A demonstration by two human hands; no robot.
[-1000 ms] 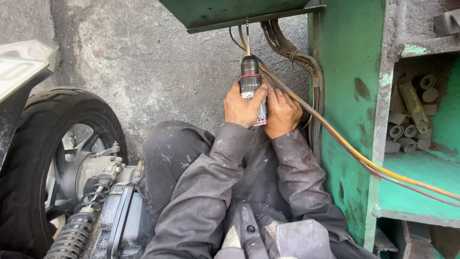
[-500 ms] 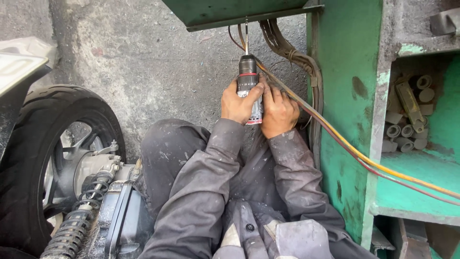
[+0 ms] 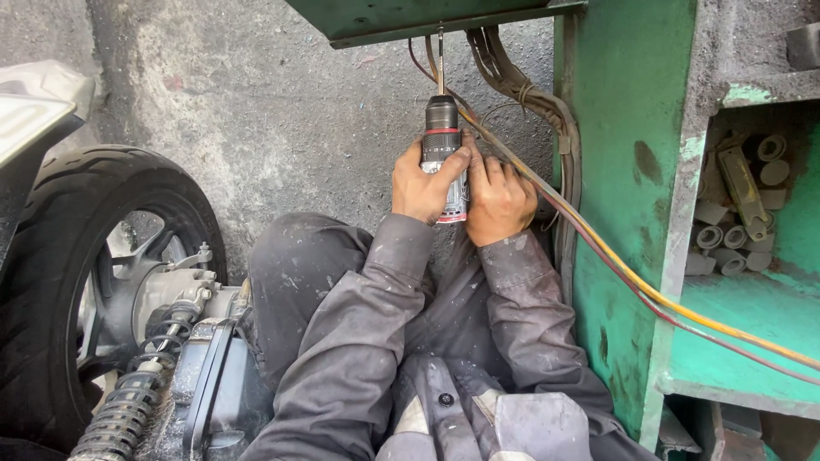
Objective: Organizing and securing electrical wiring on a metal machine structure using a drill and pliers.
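Head view. Both hands hold a power drill [image 3: 444,158] upright against the underside of a green metal panel [image 3: 427,15]. The left hand [image 3: 424,183] wraps the drill body from the left side. The right hand [image 3: 498,198] wraps it from the right, its fingers closed around the lower part of the body. Each grip is closed firmly on the drill. The drill bit [image 3: 441,64] points straight up and meets the edge of the panel.

Handling. The drill appears rigid and moderately heavy for its size, with a hard casing. The dark front collar looks smooth and is likely to slip under a bare palm. The body below the red ring is the better place to take hold, which is where both hands sit.

Surroundings. A yellow cable [image 3: 649,294] and a thinner red one run diagonally, just right of the right hand. A bundle of grey wires [image 3: 521,85] hangs close behind the drill. A green cabinet [image 3: 632,213] stands at the right, with short tubes on its shelf [image 3: 726,235]. A motorcycle wheel [image 3: 102,282] stands at the left.

Hidden or unclear. The hands cover the drill's handle and trigger. The exact contact point of the bit is hard to make out. The panel's upper part is cut off.
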